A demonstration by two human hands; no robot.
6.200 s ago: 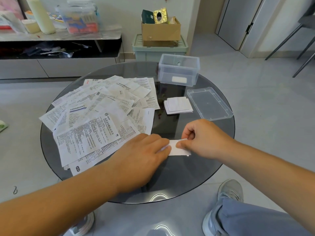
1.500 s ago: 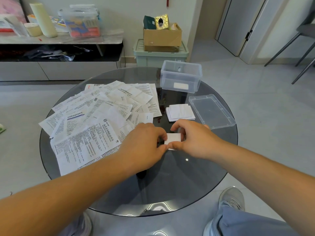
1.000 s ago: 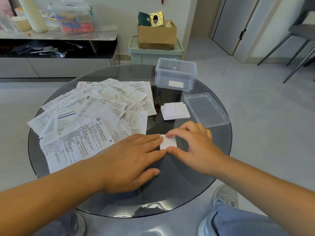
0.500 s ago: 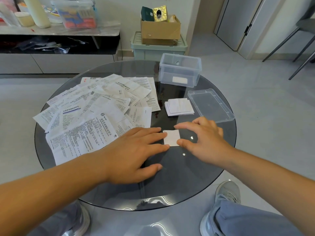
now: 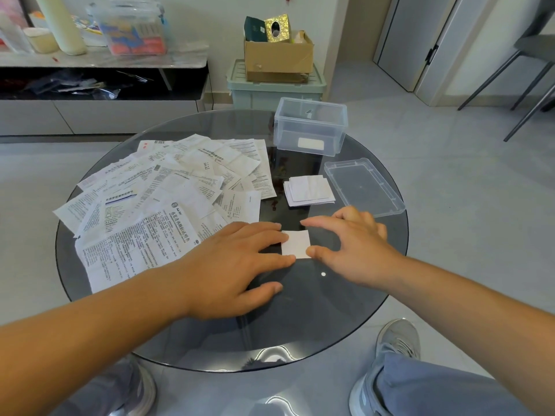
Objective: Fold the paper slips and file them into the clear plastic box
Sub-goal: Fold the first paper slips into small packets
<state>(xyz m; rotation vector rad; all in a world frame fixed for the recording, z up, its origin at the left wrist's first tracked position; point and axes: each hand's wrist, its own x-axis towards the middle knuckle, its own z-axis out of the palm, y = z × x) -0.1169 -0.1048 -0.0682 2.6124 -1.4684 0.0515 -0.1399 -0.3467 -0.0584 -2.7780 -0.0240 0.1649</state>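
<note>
Glass table [image 5: 300, 319]: near half bare, open for reach. L side: loose slips [image 5: 168, 205] spread wide, blocking. Far R: folded stack [image 5: 309, 190], lid [image 5: 363, 187], clear box [image 5: 310, 127]. Bare strip btwn slips & stack.

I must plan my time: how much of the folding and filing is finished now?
Done: a stack of folded slips lies beside the lid. In hand: the left hand and right hand touch one folded slip. Left: the big pile of unfolded papers, and nothing is clearly filed in the clear box.

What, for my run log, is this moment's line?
left hand: fingers pressing folded slip | right hand: thumb touching slip corner | clear box: open
</note>
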